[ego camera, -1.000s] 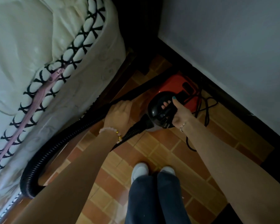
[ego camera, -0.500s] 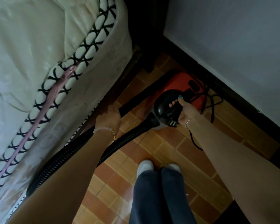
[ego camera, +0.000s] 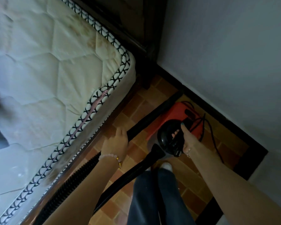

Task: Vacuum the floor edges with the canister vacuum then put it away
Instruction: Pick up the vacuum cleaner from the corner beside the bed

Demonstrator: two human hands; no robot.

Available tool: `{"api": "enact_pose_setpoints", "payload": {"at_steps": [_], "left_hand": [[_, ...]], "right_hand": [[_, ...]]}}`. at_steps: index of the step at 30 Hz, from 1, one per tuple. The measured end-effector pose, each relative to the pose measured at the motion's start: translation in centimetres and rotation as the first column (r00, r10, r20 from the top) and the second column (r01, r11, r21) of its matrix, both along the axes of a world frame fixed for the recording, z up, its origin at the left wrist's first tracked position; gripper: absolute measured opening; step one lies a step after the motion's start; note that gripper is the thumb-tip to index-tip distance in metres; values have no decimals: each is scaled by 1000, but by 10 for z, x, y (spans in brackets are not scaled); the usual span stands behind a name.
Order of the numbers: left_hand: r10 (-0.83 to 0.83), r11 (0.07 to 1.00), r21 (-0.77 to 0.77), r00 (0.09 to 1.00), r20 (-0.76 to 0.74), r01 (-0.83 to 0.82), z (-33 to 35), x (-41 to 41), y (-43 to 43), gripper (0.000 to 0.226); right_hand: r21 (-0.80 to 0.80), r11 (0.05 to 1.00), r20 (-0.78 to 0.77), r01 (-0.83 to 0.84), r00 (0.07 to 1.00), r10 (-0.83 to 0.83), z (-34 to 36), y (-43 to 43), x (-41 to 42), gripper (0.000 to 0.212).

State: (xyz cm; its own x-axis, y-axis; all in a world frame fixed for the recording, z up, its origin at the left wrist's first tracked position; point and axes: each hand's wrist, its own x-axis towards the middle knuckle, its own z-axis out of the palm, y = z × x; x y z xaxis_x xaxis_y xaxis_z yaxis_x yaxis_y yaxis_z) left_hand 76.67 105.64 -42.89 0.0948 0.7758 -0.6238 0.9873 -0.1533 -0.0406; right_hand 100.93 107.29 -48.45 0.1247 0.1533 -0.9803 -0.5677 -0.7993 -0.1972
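Here, mattress (ego camera: 55, 75) crowding left, wall (ego camera: 225, 54) right, canister vacuum (ego camera: 175, 116) on tiles (ego camera: 198, 172) beside skirting (ego camera: 234, 130), long axis toward the corner, my right hand (ego camera: 187, 140) curled round its handle (ego camera: 168, 138), my left hand (ego camera: 116, 142) gripping the wand (ego camera: 152, 118).

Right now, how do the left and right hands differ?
Left hand grips the black wand, beside the mattress; right hand grips the canister vacuum's handle, nearer the wall. Left wrist wears a bead bracelet; right wrist a thin chain. Shared: both curl round black vacuum parts.
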Motion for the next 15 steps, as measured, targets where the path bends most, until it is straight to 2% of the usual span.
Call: {"api": "enact_pose_setpoints", "payload": {"at_steps": [6, 8, 15], "left_hand": [[71, 985, 144, 982, 176, -96, 118, -8, -56, 26], [69, 977, 186, 979, 191, -105, 148, -11, -69, 25], [-47, 902, 427, 966, 255, -69, 236, -22, -95, 30]], "right_hand": [[12, 999, -5, 40, 999, -40, 114, -37, 7, 35], [30, 998, -6, 61, 998, -61, 151, -44, 7, 33], [115, 980, -72, 161, 986, -154, 237, -80, 4, 22]]}}
